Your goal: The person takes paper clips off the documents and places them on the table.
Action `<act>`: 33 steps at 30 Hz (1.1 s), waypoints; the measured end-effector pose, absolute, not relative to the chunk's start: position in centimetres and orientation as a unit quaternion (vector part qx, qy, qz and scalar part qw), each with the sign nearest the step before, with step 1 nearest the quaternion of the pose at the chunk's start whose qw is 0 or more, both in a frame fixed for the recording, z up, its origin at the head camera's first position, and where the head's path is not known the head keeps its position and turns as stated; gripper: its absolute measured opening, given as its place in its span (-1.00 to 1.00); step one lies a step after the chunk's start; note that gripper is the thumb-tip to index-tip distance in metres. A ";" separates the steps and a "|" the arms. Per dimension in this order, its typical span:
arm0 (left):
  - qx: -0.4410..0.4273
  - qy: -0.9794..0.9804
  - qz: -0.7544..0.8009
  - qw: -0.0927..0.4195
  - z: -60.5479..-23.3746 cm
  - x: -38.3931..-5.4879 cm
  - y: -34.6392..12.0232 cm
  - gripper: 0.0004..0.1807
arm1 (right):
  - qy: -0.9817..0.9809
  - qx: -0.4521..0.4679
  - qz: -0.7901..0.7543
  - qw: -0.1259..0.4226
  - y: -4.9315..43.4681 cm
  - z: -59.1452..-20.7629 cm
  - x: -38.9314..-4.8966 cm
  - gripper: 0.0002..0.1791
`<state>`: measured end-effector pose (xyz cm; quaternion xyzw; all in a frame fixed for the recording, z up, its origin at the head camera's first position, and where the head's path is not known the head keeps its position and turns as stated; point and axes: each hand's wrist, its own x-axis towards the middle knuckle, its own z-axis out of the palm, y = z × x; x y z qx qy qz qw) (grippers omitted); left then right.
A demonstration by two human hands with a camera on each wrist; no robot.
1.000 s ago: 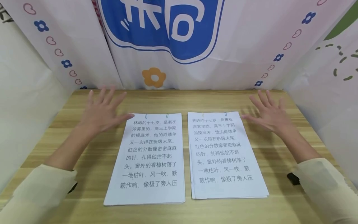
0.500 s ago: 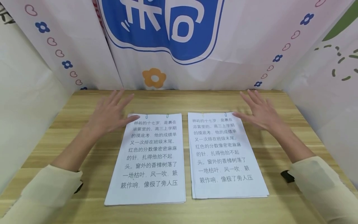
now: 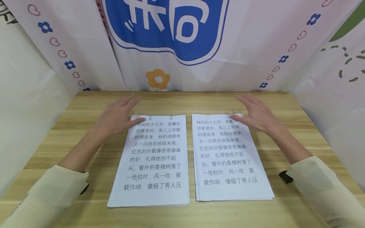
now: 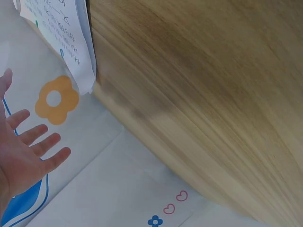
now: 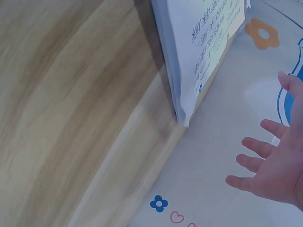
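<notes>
Two stacks of printed paper lie side by side on the wooden table. The left stack (image 3: pixel 155 158) has two paper clips (image 3: pixel 150 117) on its top edge. On the right stack (image 3: pixel 228 158), a pale yellow clip (image 3: pixel 208 116) shows at the top edge. My left hand (image 3: pixel 115 115) hovers by the left stack's top left corner, fingers spread, thumb over the corner. My right hand (image 3: pixel 255 114) mirrors it at the right stack's top right corner, its thumb over the top edge. Both wrist views show spread fingers and nothing held.
The wooden table (image 3: pixel 176 103) ends at a white printed backdrop (image 3: pixel 242 72) with a blue sign and an orange flower (image 3: pixel 158 79). White sheets (image 3: pixel 25 104) close off the left and right sides.
Both hands have moved inward, the left one to the right and the right one to the left, until their thumbs are over the stacks' top corners. The paper stacks stay in place.
</notes>
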<state>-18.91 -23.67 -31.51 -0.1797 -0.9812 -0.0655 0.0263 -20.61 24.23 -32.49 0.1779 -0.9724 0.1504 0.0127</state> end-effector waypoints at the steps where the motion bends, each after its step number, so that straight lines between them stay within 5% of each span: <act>1: -0.179 -0.981 -0.067 0.025 -31.5 -18.9 -23.7 -0.12 | -0.972 0.177 0.155 0.012 24.0 -32.5 -20.6 -0.04; 33: -0.179 -0.976 -0.116 -0.032 -32.3 -18.8 -23.8 -0.21 | -0.933 0.222 0.276 -0.059 16.8 -33.9 -21.6 -0.24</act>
